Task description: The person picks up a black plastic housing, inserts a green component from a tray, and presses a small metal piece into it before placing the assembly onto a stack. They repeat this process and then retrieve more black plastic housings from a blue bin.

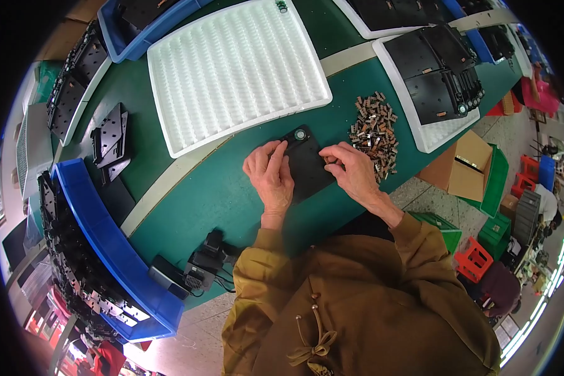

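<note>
A flat black plastic panel (308,168) with a round metallic part (299,135) at its far end lies on the green table before me. My left hand (271,175) is closed on the panel's left side, its fingertips near the round part. At the right edge of the panel, the thumb and fingers of my right hand (356,174) are pinched together. Whatever they hold, if anything, is too small to make out. Just beyond that hand lies a heap of small copper-and-silver metal pieces (375,135).
A white dimpled tray (238,75) stands beyond the panel. Another white tray (423,139) at the right carries similar black panels (429,72). To the left are loose black parts (111,141) and a blue bin (100,232). A black device with cables (203,266) sits near the front edge.
</note>
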The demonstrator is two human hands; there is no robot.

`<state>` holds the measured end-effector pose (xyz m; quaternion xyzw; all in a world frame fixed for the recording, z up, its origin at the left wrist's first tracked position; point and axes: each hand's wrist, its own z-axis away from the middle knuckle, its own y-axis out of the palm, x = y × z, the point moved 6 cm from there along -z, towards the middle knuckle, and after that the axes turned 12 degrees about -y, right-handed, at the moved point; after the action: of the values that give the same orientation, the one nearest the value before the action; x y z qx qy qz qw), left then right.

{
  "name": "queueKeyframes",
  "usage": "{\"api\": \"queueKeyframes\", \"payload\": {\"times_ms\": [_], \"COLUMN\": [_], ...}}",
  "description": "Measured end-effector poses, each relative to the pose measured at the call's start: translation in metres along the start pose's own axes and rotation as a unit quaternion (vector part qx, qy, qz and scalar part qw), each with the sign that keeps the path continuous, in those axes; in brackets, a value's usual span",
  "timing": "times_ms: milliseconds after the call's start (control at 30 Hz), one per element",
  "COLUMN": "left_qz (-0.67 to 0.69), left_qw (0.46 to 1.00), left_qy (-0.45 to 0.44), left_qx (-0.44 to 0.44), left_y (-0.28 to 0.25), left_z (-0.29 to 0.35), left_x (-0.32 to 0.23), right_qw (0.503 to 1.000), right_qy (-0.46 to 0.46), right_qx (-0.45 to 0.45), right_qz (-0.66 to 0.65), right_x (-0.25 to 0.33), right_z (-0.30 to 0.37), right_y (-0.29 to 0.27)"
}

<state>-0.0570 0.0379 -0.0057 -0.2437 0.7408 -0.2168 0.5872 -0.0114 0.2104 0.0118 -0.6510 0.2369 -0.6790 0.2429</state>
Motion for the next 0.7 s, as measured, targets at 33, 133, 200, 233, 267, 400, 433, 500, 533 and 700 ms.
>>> {"api": "queueKeyframes", "payload": {"times_ms": [33,133,200,233,267,400,433,500,533,700], "left_qz": [-0.001,-0.003,0.001,0.001,0.0,-0.004,-0.004,0.002,0.003,0.003], "left_qw": [1.0,1.0,1.0,1.0,1.0,1.0,1.0,1.0,1.0,1.0], "left_qy": [-0.001,0.003,0.004,0.003,-0.002,-0.009,-0.01,-0.011,-0.01,-0.003], "left_qx": [0.0,-0.004,-0.007,-0.007,-0.003,0.003,0.003,0.002,0.003,-0.004], "left_y": [0.0,0.0,-0.001,0.0,0.0,-0.001,-0.001,-0.001,0.0,0.0], "left_z": [0.0,0.0,0.0,0.0,0.0,0.0,0.0,0.0,0.0,0.0], "left_x": [0.001,0.001,0.0,0.0,0.0,0.001,0.001,0.001,0.001,0.001], "right_qw": [1.0,1.0,1.0,1.0,1.0,1.0,1.0,1.0,1.0,1.0], "right_qy": [0.0,-0.005,0.004,0.004,0.01,0.016,0.016,0.015,0.016,0.027], "right_qx": [0.001,-0.002,-0.008,-0.007,-0.009,-0.007,-0.005,-0.015,-0.015,0.006], "right_qz": [0.0,-0.001,-0.004,-0.003,-0.001,0.002,0.002,-0.009,-0.009,-0.009], "right_x": [0.0,0.001,0.001,0.0,-0.002,-0.003,-0.003,-0.004,-0.004,-0.003], "right_z": [-0.002,-0.006,-0.009,-0.009,-0.009,-0.011,-0.012,-0.012,-0.012,-0.016], "right_y": [0.002,0.006,0.008,0.01,0.012,0.014,0.014,0.014,0.013,0.012]}}
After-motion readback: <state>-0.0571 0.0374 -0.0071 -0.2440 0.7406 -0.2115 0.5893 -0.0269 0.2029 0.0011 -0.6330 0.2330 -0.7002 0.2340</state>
